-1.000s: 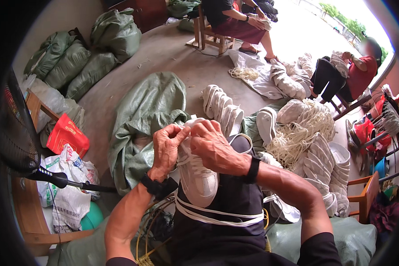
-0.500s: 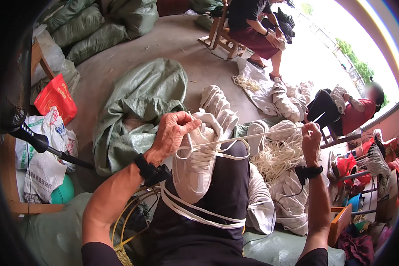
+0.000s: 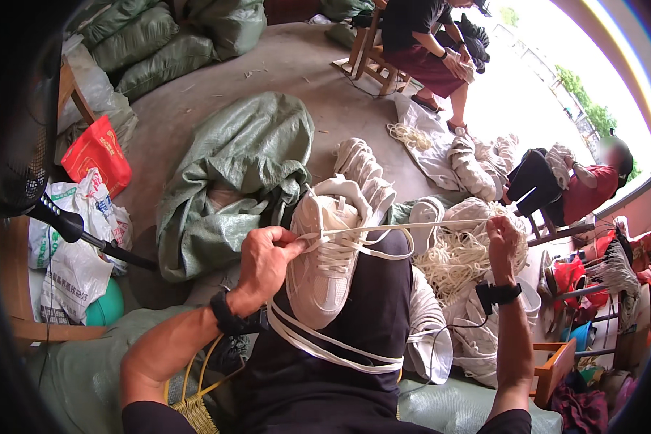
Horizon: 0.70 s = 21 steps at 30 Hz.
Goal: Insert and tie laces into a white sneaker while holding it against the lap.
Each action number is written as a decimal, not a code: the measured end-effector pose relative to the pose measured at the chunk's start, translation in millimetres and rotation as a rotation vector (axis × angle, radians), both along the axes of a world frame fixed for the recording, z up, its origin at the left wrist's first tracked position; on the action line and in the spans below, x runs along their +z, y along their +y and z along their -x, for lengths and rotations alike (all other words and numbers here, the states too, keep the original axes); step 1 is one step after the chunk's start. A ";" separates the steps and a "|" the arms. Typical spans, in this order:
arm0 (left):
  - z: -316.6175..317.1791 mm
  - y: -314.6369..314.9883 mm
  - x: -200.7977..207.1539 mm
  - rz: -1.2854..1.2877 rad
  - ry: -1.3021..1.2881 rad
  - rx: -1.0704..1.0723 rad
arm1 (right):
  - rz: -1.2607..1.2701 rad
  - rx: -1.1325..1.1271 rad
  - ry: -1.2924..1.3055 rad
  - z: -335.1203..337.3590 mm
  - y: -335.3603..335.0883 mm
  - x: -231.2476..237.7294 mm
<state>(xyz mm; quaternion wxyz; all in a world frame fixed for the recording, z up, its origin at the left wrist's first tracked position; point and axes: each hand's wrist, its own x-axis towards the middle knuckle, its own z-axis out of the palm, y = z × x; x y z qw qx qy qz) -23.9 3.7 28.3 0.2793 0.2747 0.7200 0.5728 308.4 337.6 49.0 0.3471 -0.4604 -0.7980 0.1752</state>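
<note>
A white sneaker [image 3: 315, 293] rests toe-down toward me on my dark-clad thigh, its front part laced. A white shoelace [image 3: 427, 226] runs from its upper eyelets, stretched taut to the right. My right hand [image 3: 505, 242] is closed on the far part of that lace, its tip sticking up past the fingers. On the shoe's left side, my left hand [image 3: 267, 264] pinches lace beside the eyelet edge; the exact grip is partly hidden by the fingers. A slack lace loop hangs right of the shoe. More white laces [image 3: 325, 351] are wrapped around my thigh.
A heap of loose laces [image 3: 448, 253] and stacked white shoes [image 3: 427, 329] lie right of my leg. A green woven sack [image 3: 231, 181] sits ahead on the left. A black pole [image 3: 116, 249] juts in at left. Two other people [image 3: 441, 50] sit beyond, handling shoes.
My left hand has moved down and left from the shoe's collar to its side eyelets. My right hand has dropped slightly, keeping the lace stretched. The whole view has shifted a little.
</note>
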 end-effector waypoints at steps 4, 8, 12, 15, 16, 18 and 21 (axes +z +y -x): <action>20.3 -5.0 -0.5 -0.164 -1.002 -0.203 | 0.022 0.010 -0.014 -6.8 5.8 -12.7; 23.5 0.3 -12.8 -0.390 -1.386 -0.341 | 0.075 0.021 0.026 -19.3 16.1 -32.4; 18.3 5.3 -19.3 -0.388 -1.342 -0.290 | 0.008 0.075 0.036 -47.2 43.7 -52.0; 2.2 6.5 -19.5 -0.196 -1.042 -0.089 | -0.152 -0.161 -0.109 -77.0 78.6 -50.1; -2.1 5.3 -18.1 -0.181 -0.996 -0.058 | -0.143 -0.279 -0.174 -85.5 84.6 -47.4; -6.8 3.3 -13.9 -0.169 -0.900 -0.046 | -0.156 -0.396 -0.222 -89.3 83.5 -40.1; -8.2 6.7 -3.3 -0.078 -0.663 -0.013 | -0.195 -0.092 -0.239 -55.1 37.8 -28.7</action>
